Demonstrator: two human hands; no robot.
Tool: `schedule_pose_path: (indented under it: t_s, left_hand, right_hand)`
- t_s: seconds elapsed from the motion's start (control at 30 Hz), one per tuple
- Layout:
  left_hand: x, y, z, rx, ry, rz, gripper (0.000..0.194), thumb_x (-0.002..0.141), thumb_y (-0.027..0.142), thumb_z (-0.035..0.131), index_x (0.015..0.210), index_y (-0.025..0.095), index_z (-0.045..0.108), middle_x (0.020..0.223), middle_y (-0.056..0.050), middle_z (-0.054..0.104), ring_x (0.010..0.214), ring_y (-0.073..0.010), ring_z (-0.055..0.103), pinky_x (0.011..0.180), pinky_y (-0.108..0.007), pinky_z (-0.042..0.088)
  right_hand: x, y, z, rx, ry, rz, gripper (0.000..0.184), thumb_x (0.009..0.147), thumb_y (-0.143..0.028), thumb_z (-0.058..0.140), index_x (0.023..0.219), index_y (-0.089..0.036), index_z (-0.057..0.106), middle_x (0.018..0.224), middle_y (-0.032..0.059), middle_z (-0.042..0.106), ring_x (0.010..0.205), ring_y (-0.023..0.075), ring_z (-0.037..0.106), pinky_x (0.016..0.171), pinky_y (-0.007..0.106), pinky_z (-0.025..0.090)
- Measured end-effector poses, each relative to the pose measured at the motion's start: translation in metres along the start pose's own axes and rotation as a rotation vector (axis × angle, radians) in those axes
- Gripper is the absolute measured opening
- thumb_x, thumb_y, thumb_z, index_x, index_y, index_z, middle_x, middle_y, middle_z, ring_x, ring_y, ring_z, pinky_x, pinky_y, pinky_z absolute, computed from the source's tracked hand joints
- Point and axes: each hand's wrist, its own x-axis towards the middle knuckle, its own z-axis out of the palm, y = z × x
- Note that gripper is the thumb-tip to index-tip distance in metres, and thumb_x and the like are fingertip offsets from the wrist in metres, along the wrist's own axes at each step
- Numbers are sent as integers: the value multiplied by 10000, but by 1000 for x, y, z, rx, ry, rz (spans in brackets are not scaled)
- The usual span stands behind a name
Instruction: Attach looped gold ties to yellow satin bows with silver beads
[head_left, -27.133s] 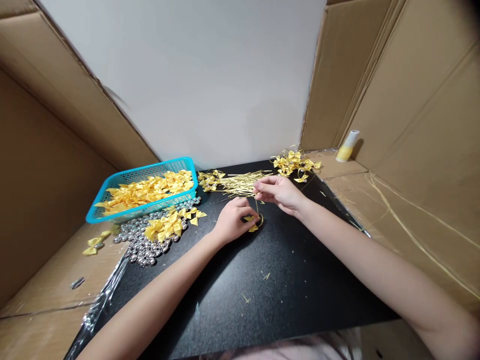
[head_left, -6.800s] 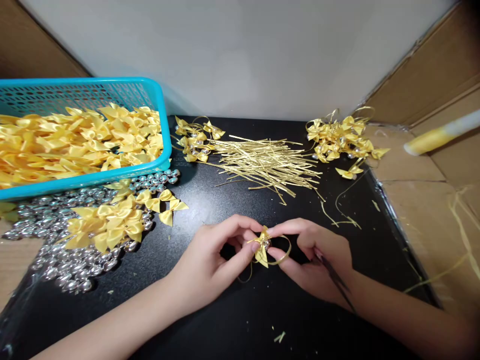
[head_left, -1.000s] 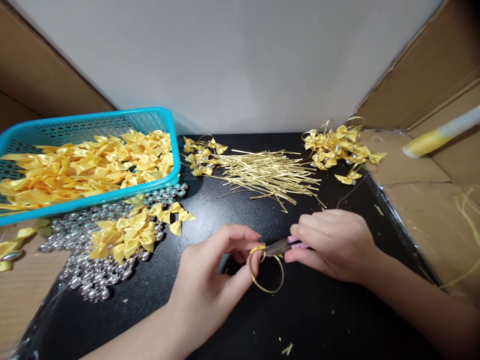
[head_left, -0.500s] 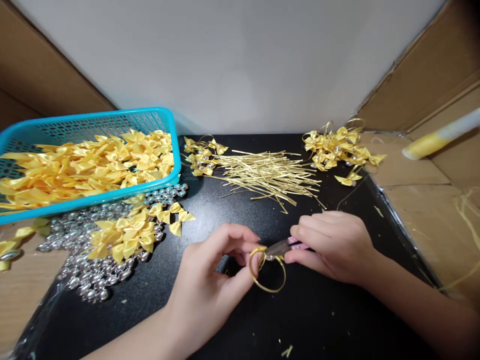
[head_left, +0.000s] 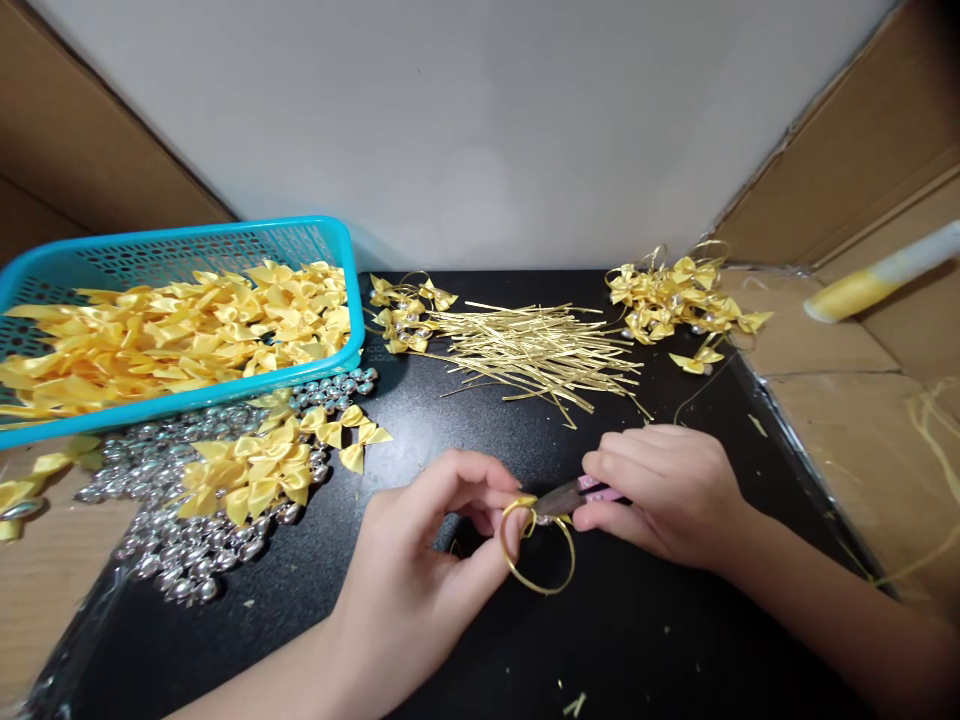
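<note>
My left hand pinches a small yellow bow ornament with a gold cord loop hanging below it, over the black mat. My right hand is closed on small pink-handled snips, whose blades point left and touch the ornament at the knot. Both hands sit near the middle of the mat, close together.
A turquoise basket of yellow satin bows stands at the back left. Silver beads and loose bows lie in front of it. Cut gold cords lie at the back centre, finished ornaments at the back right. Cardboard walls surround the mat.
Over the last second the hands stayed almost still; the snips' blades stay at the knot and the gold loop hangs slightly lower.
</note>
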Motion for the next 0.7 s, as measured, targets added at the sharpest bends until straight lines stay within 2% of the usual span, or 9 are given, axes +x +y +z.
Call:
schedule_pose_path:
  t_s: [0.7]
  left_hand:
    - [-2, -1, 0, 9, -26, -33, 186, 822, 115, 654, 905, 226, 529, 755, 34, 692, 639, -90, 656, 580, -159, 509]
  right_hand:
    - [-2, 0, 1, 46, 34, -16, 480, 963, -513, 400, 663, -187, 585, 533, -32, 540, 488, 109, 439, 523, 268, 274]
